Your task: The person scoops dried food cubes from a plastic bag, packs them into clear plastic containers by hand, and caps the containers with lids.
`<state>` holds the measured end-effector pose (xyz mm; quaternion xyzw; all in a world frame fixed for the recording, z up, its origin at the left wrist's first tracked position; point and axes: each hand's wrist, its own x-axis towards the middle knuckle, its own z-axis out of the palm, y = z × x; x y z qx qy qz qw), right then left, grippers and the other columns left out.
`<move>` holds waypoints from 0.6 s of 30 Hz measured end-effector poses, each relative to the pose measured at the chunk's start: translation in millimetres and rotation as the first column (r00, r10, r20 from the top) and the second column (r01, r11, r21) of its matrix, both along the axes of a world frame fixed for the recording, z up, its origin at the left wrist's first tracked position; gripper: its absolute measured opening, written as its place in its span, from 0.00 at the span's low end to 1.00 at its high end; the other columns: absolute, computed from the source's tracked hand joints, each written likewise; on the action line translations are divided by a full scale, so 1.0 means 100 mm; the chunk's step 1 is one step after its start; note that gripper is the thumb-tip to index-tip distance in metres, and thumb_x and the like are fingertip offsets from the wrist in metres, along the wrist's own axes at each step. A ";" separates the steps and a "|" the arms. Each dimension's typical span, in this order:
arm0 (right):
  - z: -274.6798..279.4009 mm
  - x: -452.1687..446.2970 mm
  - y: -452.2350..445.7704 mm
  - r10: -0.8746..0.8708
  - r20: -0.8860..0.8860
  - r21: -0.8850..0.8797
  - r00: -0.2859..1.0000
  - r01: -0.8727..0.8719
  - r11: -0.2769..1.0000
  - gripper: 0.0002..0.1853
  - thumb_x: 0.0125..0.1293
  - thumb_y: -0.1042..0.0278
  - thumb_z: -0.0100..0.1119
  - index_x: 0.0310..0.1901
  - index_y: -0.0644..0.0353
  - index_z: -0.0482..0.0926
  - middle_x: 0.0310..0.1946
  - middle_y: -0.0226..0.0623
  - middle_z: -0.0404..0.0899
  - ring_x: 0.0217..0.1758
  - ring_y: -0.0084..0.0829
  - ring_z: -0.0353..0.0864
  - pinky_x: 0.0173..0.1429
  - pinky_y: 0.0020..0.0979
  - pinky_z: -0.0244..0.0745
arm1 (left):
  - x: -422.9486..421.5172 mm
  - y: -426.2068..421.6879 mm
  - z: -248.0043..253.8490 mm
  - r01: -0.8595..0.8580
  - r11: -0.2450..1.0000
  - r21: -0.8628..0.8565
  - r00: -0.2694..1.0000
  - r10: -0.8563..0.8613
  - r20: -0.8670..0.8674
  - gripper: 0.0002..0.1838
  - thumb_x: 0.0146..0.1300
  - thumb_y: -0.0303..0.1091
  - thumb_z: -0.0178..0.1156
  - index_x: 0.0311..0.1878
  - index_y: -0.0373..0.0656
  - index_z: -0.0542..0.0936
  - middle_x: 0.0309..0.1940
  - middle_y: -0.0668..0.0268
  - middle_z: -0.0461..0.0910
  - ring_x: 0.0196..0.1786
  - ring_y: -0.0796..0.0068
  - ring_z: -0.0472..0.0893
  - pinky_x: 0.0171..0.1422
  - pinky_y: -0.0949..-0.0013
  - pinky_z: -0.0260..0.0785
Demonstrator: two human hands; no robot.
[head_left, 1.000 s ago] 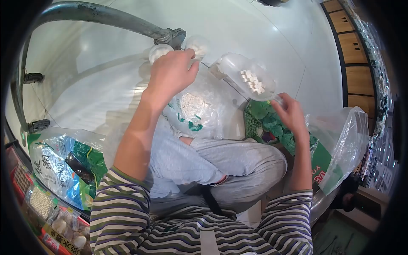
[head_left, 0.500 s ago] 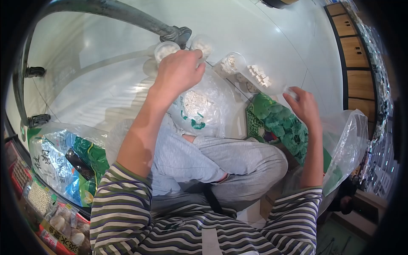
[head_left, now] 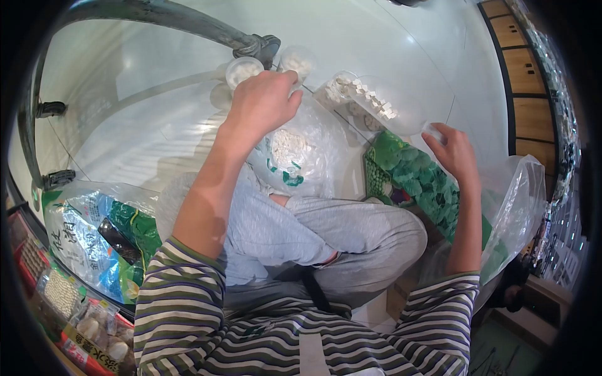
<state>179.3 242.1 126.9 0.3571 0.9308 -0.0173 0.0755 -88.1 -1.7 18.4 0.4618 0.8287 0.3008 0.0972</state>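
My right hand (head_left: 453, 147) is closed on the handle of a clear scoop (head_left: 404, 116), which holds a line of white cubes (head_left: 375, 99). The scoop's mouth lies over a clear container (head_left: 338, 88) with pale pieces inside. My left hand (head_left: 266, 100) is beside two clear round tubs, one (head_left: 243, 72) at its upper left and one (head_left: 297, 61) above its fingers. Its fingers are partly bent, and their tips overlap the second tub's edge; whether they grip it cannot be made out. Below it lies a clear plastic bag (head_left: 291, 156) of white pieces.
A metal rack leg (head_left: 169, 20) curves across the upper left. Green printed bags (head_left: 420, 182) lie at the right, and a blue and green package (head_left: 94, 244) at the left. Packaged goods (head_left: 59, 294) fill the lower left corner. Wooden drawers (head_left: 530, 113) line the right edge.
The scoop has moved right and tilted, and its white cubes have slid toward its mouth at the container. My right hand has moved right with it. My left hand has shifted slightly right.
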 end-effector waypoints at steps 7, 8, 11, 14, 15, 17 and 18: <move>-0.03 0.05 0.04 0.030 -0.016 -0.003 0.999 -0.030 1.000 0.25 0.63 0.46 0.67 0.50 0.61 0.86 0.26 0.50 0.82 0.33 0.52 0.84 0.40 0.46 0.77 | -0.01 0.00 -0.03 0.025 1.000 -0.008 0.999 -0.025 -0.032 0.16 0.66 0.42 0.62 0.48 0.42 0.85 0.30 0.56 0.85 0.37 0.52 0.85 0.44 0.52 0.76; -0.02 0.05 0.03 0.031 -0.012 0.003 0.999 -0.031 1.000 0.25 0.63 0.46 0.67 0.50 0.60 0.86 0.27 0.50 0.82 0.33 0.52 0.84 0.41 0.46 0.77 | -0.01 0.00 -0.03 0.025 1.000 -0.016 0.999 -0.025 -0.029 0.16 0.66 0.42 0.62 0.48 0.42 0.85 0.30 0.56 0.85 0.38 0.52 0.85 0.44 0.52 0.76; 0.01 0.03 0.01 0.034 -0.003 0.009 0.999 -0.034 0.999 0.25 0.63 0.46 0.67 0.50 0.60 0.86 0.27 0.50 0.83 0.34 0.51 0.84 0.41 0.45 0.78 | -0.01 0.00 -0.03 0.023 1.000 -0.006 0.999 -0.023 -0.037 0.15 0.66 0.42 0.62 0.47 0.41 0.85 0.30 0.56 0.85 0.38 0.52 0.85 0.43 0.52 0.76; 0.03 0.03 0.02 0.004 0.014 0.004 1.000 -0.004 1.000 0.25 0.63 0.46 0.67 0.50 0.60 0.86 0.27 0.51 0.83 0.34 0.51 0.84 0.42 0.45 0.78 | 0.01 0.01 -0.02 0.014 1.000 -0.002 1.000 -0.014 0.001 0.13 0.64 0.40 0.62 0.44 0.42 0.85 0.33 0.52 0.85 0.42 0.50 0.85 0.48 0.50 0.77; 0.03 0.03 0.03 -0.019 0.024 -0.002 1.000 0.019 1.000 0.25 0.63 0.46 0.67 0.50 0.60 0.86 0.27 0.51 0.83 0.34 0.51 0.84 0.42 0.45 0.78 | 0.01 0.01 -0.02 0.015 1.000 -0.003 1.000 -0.015 0.002 0.13 0.64 0.40 0.62 0.44 0.42 0.85 0.33 0.52 0.85 0.42 0.50 0.85 0.48 0.50 0.77; 0.05 0.03 0.02 -0.012 0.031 0.002 0.999 0.012 1.000 0.25 0.63 0.45 0.67 0.50 0.60 0.86 0.27 0.51 0.83 0.34 0.51 0.84 0.42 0.45 0.78 | 0.01 0.02 -0.02 -0.017 1.000 -0.014 1.000 0.017 -0.011 0.13 0.65 0.40 0.61 0.45 0.41 0.85 0.34 0.51 0.85 0.42 0.49 0.85 0.48 0.51 0.77; 0.06 0.04 0.02 -0.004 0.037 0.007 0.999 0.004 1.000 0.25 0.63 0.45 0.67 0.50 0.60 0.86 0.28 0.51 0.84 0.34 0.51 0.84 0.42 0.45 0.78 | 0.00 0.02 -0.01 -0.007 0.999 -0.036 1.000 0.007 -0.007 0.14 0.64 0.40 0.62 0.45 0.42 0.85 0.35 0.52 0.86 0.43 0.50 0.85 0.49 0.51 0.77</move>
